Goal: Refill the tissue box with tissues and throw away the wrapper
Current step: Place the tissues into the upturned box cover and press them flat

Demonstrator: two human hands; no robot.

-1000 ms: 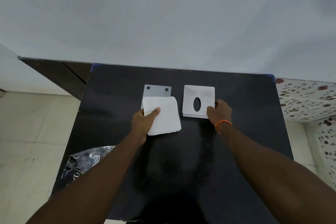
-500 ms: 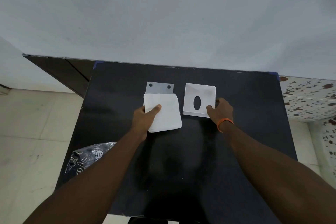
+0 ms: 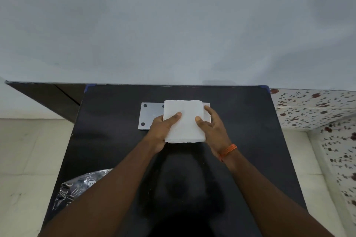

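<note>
A white stack of tissues [image 3: 185,121] is held between both hands above the middle of the black table [image 3: 240,140]. My left hand [image 3: 161,129] grips its left edge with the thumb on top. My right hand [image 3: 212,127], with an orange band at the wrist, grips its right edge. Only a thin white strip of the tissue box [image 3: 207,110] shows behind the stack on the right. A grey base plate [image 3: 150,115] with dark round holes lies flat to the left, partly covered by the stack.
A shiny dark plastic wrapper [image 3: 77,186] lies at the table's left front edge, partly under my left forearm. A pale wall rises behind the table. Tiled floor is on both sides, and a dark cabinet stands at the back left.
The tissue stack has moved right, off the grey plate and over the white box. My right hand left the box's corner and took hold of the stack's right edge.
</note>
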